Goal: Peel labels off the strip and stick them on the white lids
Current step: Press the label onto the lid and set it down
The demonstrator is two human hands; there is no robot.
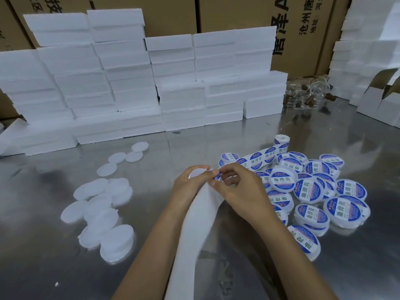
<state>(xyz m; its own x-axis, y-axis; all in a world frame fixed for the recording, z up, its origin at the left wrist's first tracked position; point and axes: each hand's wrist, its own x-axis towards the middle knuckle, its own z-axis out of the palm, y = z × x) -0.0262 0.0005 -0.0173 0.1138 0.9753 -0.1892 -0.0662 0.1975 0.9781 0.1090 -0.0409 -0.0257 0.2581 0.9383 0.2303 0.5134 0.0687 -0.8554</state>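
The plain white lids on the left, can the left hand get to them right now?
Probably not yet. The left hand is busy holding a lid while the right hand peels a label. Otherwise the table between it and the plain lids looks open.

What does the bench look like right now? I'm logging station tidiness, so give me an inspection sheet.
Surface: metal table, shiny.
Job's things: plain white lids on the left; labelled lids piled on the right; label strip running from the roll.
Clutter: spent backing paper trailing toward the viewer.
Grippers: left hand holds a lid; right hand pinches a label.
Cables: nothing seen.
Surroundings: foam boxes, cardboard cartons, glass bottles.
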